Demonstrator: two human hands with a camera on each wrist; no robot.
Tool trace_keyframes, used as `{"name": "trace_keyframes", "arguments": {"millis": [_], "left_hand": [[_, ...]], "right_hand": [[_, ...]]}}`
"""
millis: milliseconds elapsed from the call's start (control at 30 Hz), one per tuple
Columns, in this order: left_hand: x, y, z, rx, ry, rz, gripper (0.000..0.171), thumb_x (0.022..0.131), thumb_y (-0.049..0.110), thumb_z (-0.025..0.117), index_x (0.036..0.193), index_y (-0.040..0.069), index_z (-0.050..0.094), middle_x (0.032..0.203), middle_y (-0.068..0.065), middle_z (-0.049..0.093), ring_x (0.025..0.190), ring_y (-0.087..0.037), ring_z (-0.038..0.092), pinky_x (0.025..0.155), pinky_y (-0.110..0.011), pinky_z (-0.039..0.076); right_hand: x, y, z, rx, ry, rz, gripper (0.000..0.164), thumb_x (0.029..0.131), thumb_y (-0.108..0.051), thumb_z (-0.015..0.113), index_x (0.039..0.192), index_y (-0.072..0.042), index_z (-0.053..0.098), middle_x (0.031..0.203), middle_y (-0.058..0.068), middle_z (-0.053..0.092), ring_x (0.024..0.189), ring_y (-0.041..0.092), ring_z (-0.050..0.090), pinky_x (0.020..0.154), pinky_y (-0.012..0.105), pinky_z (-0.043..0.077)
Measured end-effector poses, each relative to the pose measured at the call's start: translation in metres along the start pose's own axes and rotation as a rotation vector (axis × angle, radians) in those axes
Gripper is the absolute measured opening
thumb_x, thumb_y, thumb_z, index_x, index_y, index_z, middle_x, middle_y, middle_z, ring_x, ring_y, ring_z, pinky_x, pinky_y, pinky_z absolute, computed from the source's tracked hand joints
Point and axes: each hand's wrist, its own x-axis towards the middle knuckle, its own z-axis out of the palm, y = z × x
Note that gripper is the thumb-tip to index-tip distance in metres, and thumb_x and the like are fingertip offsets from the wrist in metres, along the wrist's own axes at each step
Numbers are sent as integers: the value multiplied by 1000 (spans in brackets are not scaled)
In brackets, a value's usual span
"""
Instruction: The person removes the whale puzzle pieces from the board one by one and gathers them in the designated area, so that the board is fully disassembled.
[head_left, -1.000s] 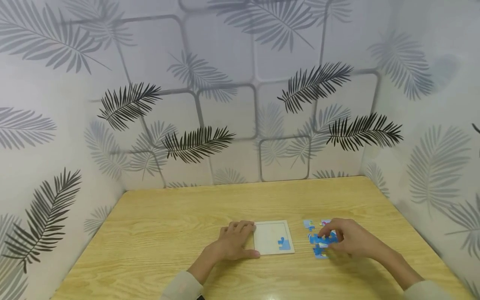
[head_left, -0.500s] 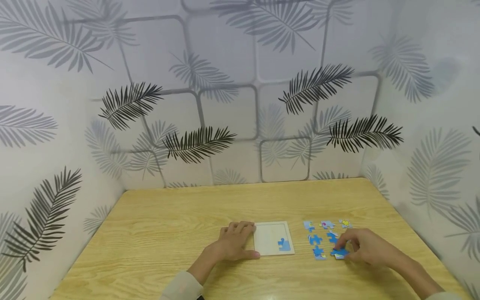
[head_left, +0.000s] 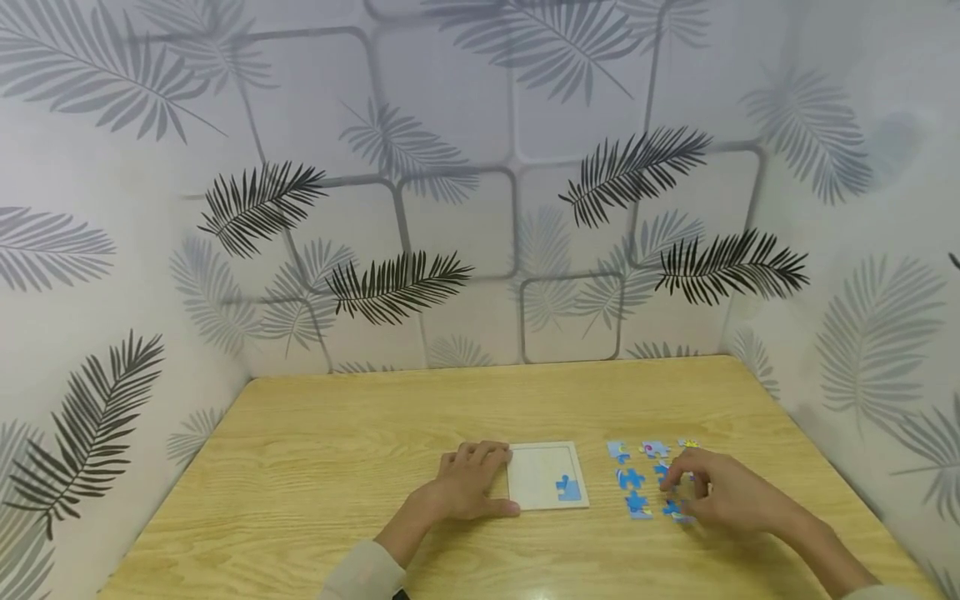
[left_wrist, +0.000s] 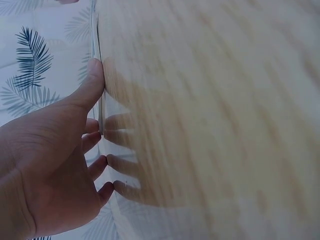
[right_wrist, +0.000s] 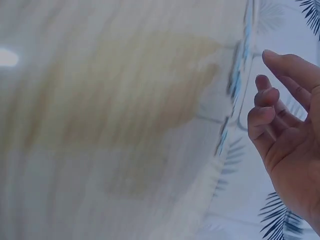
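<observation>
My left hand (head_left: 471, 483) rests at the left side of a pale, shallow puzzle tray (head_left: 536, 475), its index fingertip and thumb touching the edge near two corners. In the left wrist view, the fingertips (left_wrist: 106, 192) come down on the table. A light-blue jigsaw piece (head_left: 568, 489) lies in the tray's lower right corner. My right hand (head_left: 723, 492) hovers over the right part of the loose jigsaw pieces, thumb and index apart. It partly covers a blue piece (head_left: 672, 507) and the one above. The right wrist view has no piece between the fingers (right_wrist: 262, 117).
More jigsaw pieces lie in loose rows right of the tray, among them a blue one (head_left: 631, 479), a pink-marked one (head_left: 655, 449) and a sun piece (head_left: 688, 443). The wood-grain table (head_left: 360, 450) meets leaf-patterned walls (head_left: 450, 217).
My right hand has moved right and towards me across the pieces, touched the lower right one, then risen slightly off it. The left hand and tray have stayed still.
</observation>
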Motion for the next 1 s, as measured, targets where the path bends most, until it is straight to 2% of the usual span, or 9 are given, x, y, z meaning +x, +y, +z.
{"name": "trace_keyframes", "arguments": {"millis": [167,200,267,367,567,700,767,1000], "left_hand": [[0,-1,0,11,4,-6,85,92,65,67,157,18,39,165,-5,31,144,-39,33,112,-64,32],[0,0,-1,13,3,-5,85,92,65,67,158,18,39,166,-5,31,144,-39,33,112,-64,32],[0,0,-1,12,4,1,85,93,64,67,158,18,39,166,-5,31,145,-39,33,112,-64,32],[1,1,0,10,3,4,84,93,64,67,158,18,39,165,-5,32,145,-39,33,112,-64,31],[0,3,0,23,11,1,84,93,64,67,156,17,40,164,-5,33,144,-40,34,112,-66,32],[1,2,1,17,18,4,84,92,64,69,156,17,41,165,-5,33,146,-42,33,113,-67,31],[1,1,2,21,23,3,84,92,64,69,156,17,41,165,-5,34,146,-42,33,112,-67,32],[0,-1,3,17,26,-2,84,91,64,70,155,18,43,164,-5,35,145,-41,35,112,-67,32]], "right_hand": [[27,-12,14,5,10,-64,25,91,-5,79,114,-10,70,104,7,68,64,0,50,64,18,50],[34,-13,18,24,2,-77,26,91,-2,78,116,-6,69,104,10,67,63,-1,51,56,22,49],[46,-17,26,36,-8,-93,29,91,0,77,119,-2,68,105,13,67,63,-2,51,54,22,49],[62,-25,40,44,-24,-79,33,91,-1,77,123,0,67,108,14,66,66,-1,52,55,22,50],[89,-45,67,30,-105,40,32,95,-10,75,126,-3,69,117,10,63,73,7,51,68,24,51],[98,-55,77,-62,-121,66,30,93,-6,77,121,-3,72,115,10,62,87,13,56,78,28,54],[100,-58,79,-85,-124,73,28,91,-3,78,119,-4,71,111,11,62,91,17,59,77,30,56],[102,-64,81,-42,-128,80,30,89,-1,79,114,-12,67,110,14,59,85,16,57,70,27,52]]}}
